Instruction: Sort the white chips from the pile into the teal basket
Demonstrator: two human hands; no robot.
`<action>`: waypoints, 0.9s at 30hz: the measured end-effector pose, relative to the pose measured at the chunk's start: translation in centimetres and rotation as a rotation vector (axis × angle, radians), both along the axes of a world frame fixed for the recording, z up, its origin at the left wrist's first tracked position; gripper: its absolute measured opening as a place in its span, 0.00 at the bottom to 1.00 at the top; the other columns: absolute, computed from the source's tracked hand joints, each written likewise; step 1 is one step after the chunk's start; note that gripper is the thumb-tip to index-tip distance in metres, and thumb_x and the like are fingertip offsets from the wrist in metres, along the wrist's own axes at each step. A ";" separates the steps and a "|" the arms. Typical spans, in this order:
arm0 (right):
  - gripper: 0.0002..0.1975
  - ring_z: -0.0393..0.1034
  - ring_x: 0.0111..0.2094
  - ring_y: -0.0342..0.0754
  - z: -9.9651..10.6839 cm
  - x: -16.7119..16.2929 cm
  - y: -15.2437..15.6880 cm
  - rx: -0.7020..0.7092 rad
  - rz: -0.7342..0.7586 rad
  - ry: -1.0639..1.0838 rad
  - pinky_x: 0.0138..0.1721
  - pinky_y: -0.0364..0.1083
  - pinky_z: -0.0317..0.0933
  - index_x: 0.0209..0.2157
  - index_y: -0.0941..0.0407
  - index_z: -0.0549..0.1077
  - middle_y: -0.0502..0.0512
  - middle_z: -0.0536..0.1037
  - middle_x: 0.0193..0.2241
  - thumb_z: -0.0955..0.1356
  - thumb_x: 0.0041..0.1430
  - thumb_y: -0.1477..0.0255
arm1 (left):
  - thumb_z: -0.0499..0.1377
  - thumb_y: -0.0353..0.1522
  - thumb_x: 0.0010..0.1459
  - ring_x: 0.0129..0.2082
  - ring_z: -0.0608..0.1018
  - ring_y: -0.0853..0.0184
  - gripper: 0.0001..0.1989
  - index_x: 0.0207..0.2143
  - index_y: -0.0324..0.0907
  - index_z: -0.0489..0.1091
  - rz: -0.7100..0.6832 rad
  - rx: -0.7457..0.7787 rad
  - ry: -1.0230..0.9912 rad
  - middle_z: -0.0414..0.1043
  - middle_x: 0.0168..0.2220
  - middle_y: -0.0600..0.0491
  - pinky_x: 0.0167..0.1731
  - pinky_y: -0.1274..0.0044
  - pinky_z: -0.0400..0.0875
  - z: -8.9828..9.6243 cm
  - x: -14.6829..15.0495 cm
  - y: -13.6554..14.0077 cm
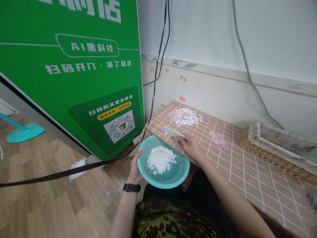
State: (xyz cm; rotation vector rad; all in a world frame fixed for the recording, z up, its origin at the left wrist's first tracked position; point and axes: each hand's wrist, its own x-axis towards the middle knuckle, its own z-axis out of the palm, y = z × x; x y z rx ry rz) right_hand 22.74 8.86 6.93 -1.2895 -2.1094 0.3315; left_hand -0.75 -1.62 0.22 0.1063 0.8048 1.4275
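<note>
My left hand (135, 168) grips the left rim of a round turquoise plastic basket (182, 177), held below the table's front edge. A heap of small white paper-like pieces (160, 159) lies inside it. Over the table edge, my right hand (192, 147) is closed on one end of a flat white strip with a straight edge (170, 131), its exact kind unclear. A few white bits sit along the strip's lower edge. Beyond it on the table rests a larger pile of white and pink pieces (185, 116). To the right lies a small pink and white pile (218, 140).
A brown checked cloth covers the table (237, 165) along the wall. On its right stands a lined wicker basket (279, 145). A tall green cabinet (74, 92) rises at left. A black strap (99, 163) crosses in front of it. White bits are scattered on the wooden floor.
</note>
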 end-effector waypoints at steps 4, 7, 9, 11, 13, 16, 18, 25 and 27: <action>0.17 0.67 0.24 0.47 0.2 -0.3 -2.0 -0.032 0.071 0.023 0.27 0.44 0.55 0.32 0.53 0.76 0.54 0.76 0.23 0.59 0.60 0.62 | 0.58 0.35 0.50 0.27 0.79 0.58 0.14 0.38 0.37 0.72 -0.003 -0.007 0.003 0.78 0.28 0.47 0.31 0.68 0.74 0.1 0.2 0.0; 0.17 0.66 0.22 0.46 0.4 -0.3 -3.0 -0.110 0.119 0.069 0.25 0.44 0.55 0.30 0.53 0.76 0.52 0.75 0.22 0.60 0.59 0.60 | 0.58 0.34 0.50 0.26 0.79 0.59 0.13 0.37 0.37 0.72 0.001 -0.026 0.006 0.78 0.27 0.47 0.31 0.69 0.74 0.1 0.2 0.0; 0.18 0.64 0.20 0.45 0.4 0.2 -3.0 -0.178 0.122 0.115 0.23 0.43 0.54 0.27 0.54 0.76 0.51 0.73 0.19 0.61 0.58 0.58 | 0.58 0.34 0.50 0.27 0.79 0.58 0.13 0.37 0.37 0.73 -0.009 -0.027 0.002 0.78 0.27 0.47 0.31 0.69 0.74 0.0 0.2 0.0; 0.19 0.64 0.20 0.46 0.5 1.2 -2.3 -0.201 0.059 0.183 0.21 0.43 0.53 0.25 0.56 0.75 0.51 0.73 0.19 0.63 0.55 0.56 | 0.58 0.34 0.50 0.28 0.79 0.58 0.13 0.37 0.37 0.73 -0.014 -0.013 -0.001 0.78 0.27 0.47 0.32 0.68 0.74 -0.1 0.1 0.0; 0.20 0.65 0.22 0.47 0.6 2.9 -1.2 -0.154 -0.063 0.249 0.22 0.43 0.54 0.25 0.57 0.75 0.53 0.75 0.21 0.63 0.54 0.55 | 0.58 0.34 0.50 0.30 0.79 0.57 0.13 0.37 0.36 0.72 -0.006 0.016 0.001 0.78 0.28 0.47 0.34 0.68 0.74 -0.3 0.1 -0.1; 0.21 0.65 0.22 0.48 0.9 5.9 0.8 -0.017 -0.288 0.245 0.22 0.44 0.52 0.25 0.59 0.75 0.55 0.75 0.21 0.63 0.54 0.55 | 0.58 0.33 0.50 0.34 0.79 0.56 0.12 0.37 0.36 0.72 0.007 0.042 -0.001 0.79 0.30 0.47 0.37 0.68 0.74 -0.5 0.2 -0.1; 0.21 0.64 0.21 0.48 1.0 7.7 1.9 0.024 -0.431 0.176 0.22 0.44 0.51 0.26 0.60 0.75 0.56 0.74 0.19 0.63 0.53 0.56 | 0.58 0.33 0.50 0.35 0.79 0.56 0.11 0.36 0.36 0.73 0.005 0.033 -0.015 0.79 0.30 0.47 0.37 0.68 0.74 -0.5 0.4 0.0; 0.22 0.64 0.22 0.48 0.2 9.4 3.5 -0.027 -0.390 0.095 0.23 0.44 0.52 0.30 0.61 0.76 0.56 0.75 0.20 0.62 0.54 0.56 | 0.58 0.33 0.51 0.35 0.79 0.56 0.12 0.36 0.35 0.73 -0.028 0.028 -0.027 0.79 0.32 0.46 0.38 0.68 0.74 -0.4 0.7 -0.1; 0.23 0.64 0.22 0.47 0.1 9.4 4.1 -0.026 -0.359 0.102 0.24 0.44 0.53 0.30 0.61 0.76 0.56 0.75 0.20 0.62 0.53 0.55 | 0.58 0.33 0.51 0.35 0.79 0.55 0.12 0.35 0.35 0.73 -0.036 0.026 -0.034 0.79 0.32 0.46 0.38 0.68 0.74 -0.5 0.7 -0.2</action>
